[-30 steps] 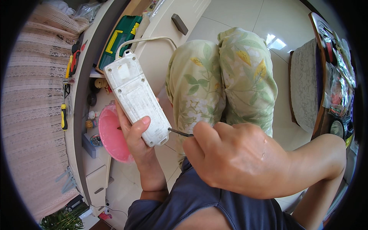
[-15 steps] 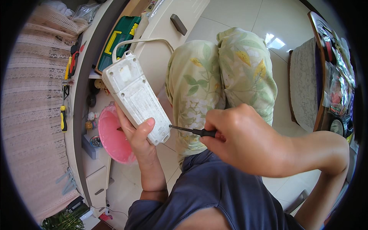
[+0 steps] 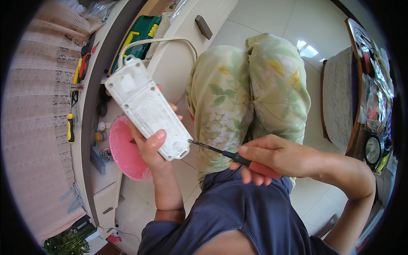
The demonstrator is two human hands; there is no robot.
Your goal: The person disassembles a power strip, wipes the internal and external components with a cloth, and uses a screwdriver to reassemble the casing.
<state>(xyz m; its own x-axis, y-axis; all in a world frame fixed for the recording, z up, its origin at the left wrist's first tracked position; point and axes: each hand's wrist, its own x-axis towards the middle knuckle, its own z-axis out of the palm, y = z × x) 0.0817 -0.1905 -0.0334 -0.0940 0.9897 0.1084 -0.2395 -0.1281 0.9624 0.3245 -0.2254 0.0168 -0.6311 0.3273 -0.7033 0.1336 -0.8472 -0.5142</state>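
My left hand (image 3: 151, 148) is closed round a white power strip (image 3: 155, 114), thumb on its scuffed back and fingertips showing past the far edge. The strip is tilted, with screw holes along its back and a white cord (image 3: 165, 40) leaving its upper end. A screwdriver (image 3: 243, 159) with a black and red handle is held in my right hand (image 3: 284, 158), thumb and forefinger along the handle and the other fingers loosely bent below. Its tip touches or nearly touches the strip's lower right corner; I cannot tell which.
Below the strip stands a pink bin (image 3: 123, 148) beside a cream cabinet. A green toolbox (image 3: 138, 38) sits in an open drawer. Pliers (image 3: 84, 63) and a yellow-black screwdriver (image 3: 70, 127) lie on the left ledge. To the right, a grey padded stool (image 3: 340, 97) stands by a cluttered board.
My right hand has turned and moved slightly down, its grip looser and more of the red handle showing. The power strip has shifted a little, and fingertips now show past its far edge.
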